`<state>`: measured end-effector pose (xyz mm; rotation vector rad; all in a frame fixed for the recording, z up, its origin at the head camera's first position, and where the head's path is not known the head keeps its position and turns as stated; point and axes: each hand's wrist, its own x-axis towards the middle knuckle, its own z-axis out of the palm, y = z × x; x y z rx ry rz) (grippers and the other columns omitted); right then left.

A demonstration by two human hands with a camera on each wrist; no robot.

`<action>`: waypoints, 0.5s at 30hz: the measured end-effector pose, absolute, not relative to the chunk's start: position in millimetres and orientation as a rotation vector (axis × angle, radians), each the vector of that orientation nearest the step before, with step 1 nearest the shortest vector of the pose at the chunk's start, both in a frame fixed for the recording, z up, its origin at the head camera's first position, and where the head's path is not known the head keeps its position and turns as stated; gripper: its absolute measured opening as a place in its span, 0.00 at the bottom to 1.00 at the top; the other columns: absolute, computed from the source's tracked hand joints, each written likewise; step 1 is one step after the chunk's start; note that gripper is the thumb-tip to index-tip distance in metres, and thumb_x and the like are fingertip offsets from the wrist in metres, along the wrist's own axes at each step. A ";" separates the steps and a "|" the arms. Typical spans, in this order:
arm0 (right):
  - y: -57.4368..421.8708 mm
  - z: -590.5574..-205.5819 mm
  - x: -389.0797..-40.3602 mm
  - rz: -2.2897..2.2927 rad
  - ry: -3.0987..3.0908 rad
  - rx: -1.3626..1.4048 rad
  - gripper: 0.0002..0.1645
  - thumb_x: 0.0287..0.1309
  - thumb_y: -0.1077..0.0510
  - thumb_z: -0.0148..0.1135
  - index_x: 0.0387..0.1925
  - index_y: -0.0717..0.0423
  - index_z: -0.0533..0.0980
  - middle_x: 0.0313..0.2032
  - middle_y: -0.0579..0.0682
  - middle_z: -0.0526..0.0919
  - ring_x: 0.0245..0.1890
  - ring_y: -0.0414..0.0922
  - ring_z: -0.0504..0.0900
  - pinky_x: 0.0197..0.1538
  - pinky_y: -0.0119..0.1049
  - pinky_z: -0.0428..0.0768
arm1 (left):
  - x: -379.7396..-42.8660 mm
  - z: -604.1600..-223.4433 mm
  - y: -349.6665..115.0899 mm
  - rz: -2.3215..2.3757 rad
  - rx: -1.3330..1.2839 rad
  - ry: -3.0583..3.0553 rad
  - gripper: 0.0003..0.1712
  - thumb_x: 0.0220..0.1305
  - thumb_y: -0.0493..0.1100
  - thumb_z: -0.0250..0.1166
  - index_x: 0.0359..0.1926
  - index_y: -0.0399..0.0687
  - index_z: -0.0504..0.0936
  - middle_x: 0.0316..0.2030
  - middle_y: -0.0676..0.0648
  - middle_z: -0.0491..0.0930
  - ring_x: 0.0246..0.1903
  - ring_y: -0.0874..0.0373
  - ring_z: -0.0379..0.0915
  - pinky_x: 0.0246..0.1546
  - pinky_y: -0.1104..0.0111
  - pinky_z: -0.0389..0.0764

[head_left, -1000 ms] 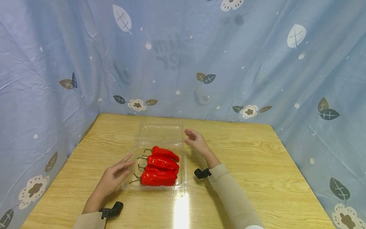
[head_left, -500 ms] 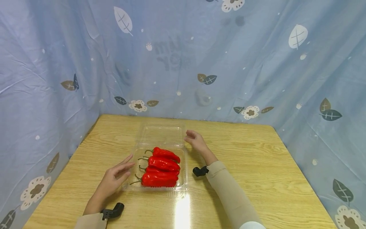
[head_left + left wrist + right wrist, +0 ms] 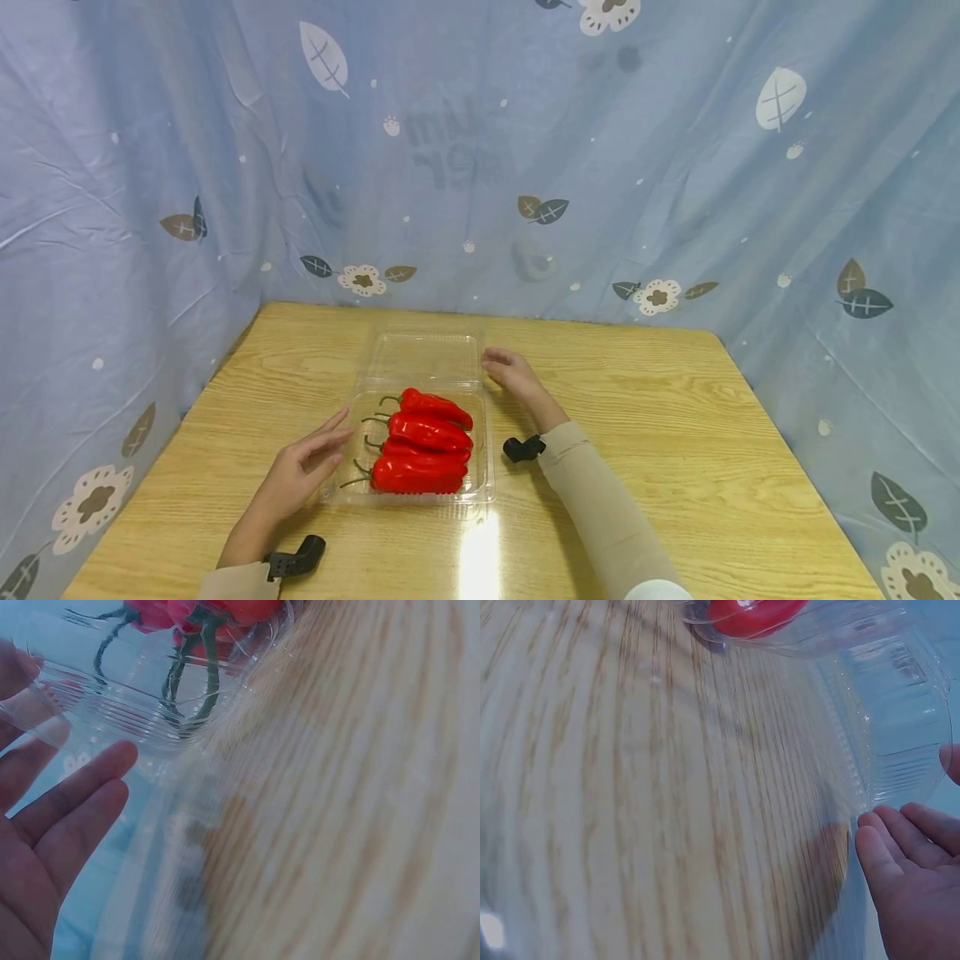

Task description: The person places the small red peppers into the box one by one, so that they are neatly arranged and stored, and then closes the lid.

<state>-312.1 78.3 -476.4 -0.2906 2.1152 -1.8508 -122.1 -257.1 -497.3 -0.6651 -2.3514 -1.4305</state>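
Note:
Several long red peppers (image 3: 420,476) with green stems lie side by side in a clear plastic clamshell box (image 3: 486,462). Its hinged lid (image 3: 425,357) is swung back, away from me. My left hand (image 3: 298,468) is at the box's left side, fingers loosely extended. In the left wrist view some of its fingers show through the clear wall (image 3: 124,720); whether they touch it I cannot tell. By the lid's right edge is my right hand (image 3: 517,383), fingers gently bent. In the right wrist view its fingertips (image 3: 868,836) are close to the lid's edge, contact unclear.
The box stands on a light wood-grain table (image 3: 637,400). A blue patterned curtain (image 3: 480,167) hangs along the back and both sides. Black wrist-worn mounts (image 3: 297,557) sit at both cuffs. Bright glare (image 3: 478,554) shows on the table in front of the box.
The whole view has shifted slightly. Both hands keep nearly the same places beside the box, and the peppers and lid have not moved.

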 end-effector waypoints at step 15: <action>80.5 -468.4 -306.6 -1.933 2.083 -0.383 0.30 0.67 0.62 0.51 0.68 0.66 0.59 0.66 0.64 0.63 0.67 0.57 0.64 0.67 0.50 0.68 | -122.4 -496.3 -257.6 -1.440 -0.689 -2.337 0.18 0.62 0.26 0.58 0.53 0.27 0.76 0.64 0.28 0.63 0.63 0.70 0.63 0.55 0.85 0.69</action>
